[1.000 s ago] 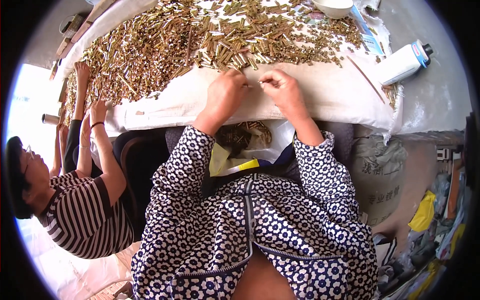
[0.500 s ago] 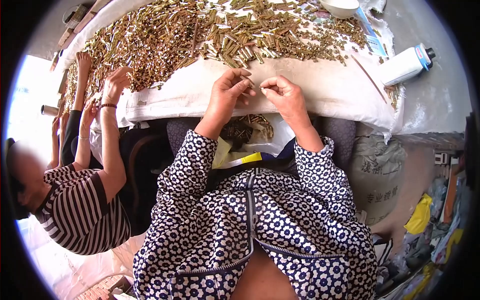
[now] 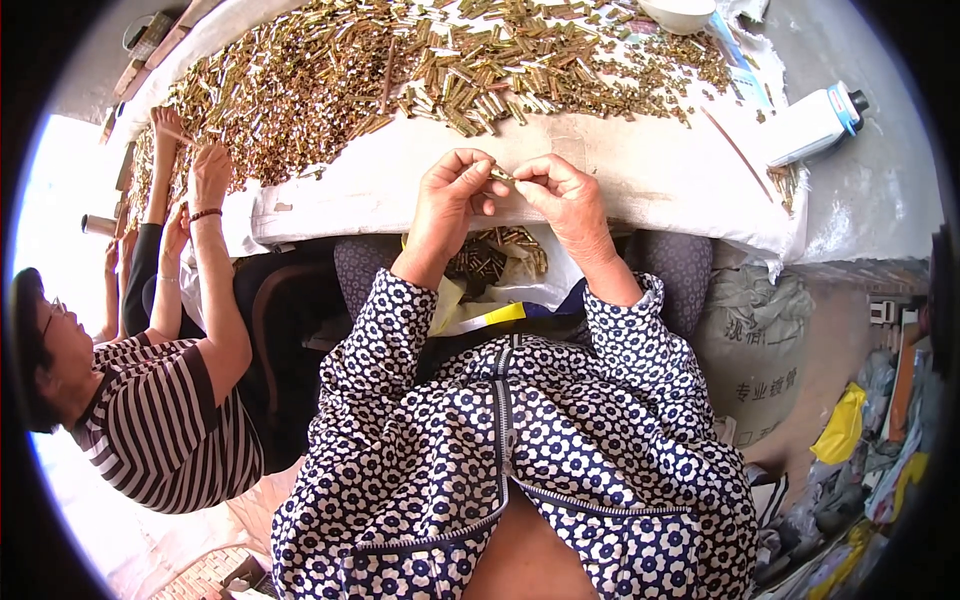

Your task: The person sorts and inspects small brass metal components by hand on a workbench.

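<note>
Above the near edge of the white-covered table, my left hand (image 3: 450, 200) pinches a slim brass-coloured metal piece (image 3: 502, 174) between thumb and fingers. My right hand (image 3: 568, 208) is closed in a pinch at that piece's right end, and whatever its fingertips hold is too small to name. Beyond my hands lies a spread of long brass-coloured metal pieces (image 3: 480, 95). A dense heap of smaller brass-coloured parts (image 3: 300, 110) covers the table to the left. Below the table edge, more slim metal pieces (image 3: 490, 258) lie in an open plastic bag (image 3: 562, 268) at my lap.
On the left a co-worker in a striped shirt (image 3: 165, 425) reaches to the heap. A white bowl (image 3: 680, 12) stands far right, with a white and blue bottle (image 3: 818, 125) lying nearer. A thin stick (image 3: 738, 152) rests on the cloth. A printed sack (image 3: 755, 350) stands below.
My right hand has moved left, so its fingertips now meet the piece in my left hand. The co-worker's nearer hand has drawn left, and their head has turned.
</note>
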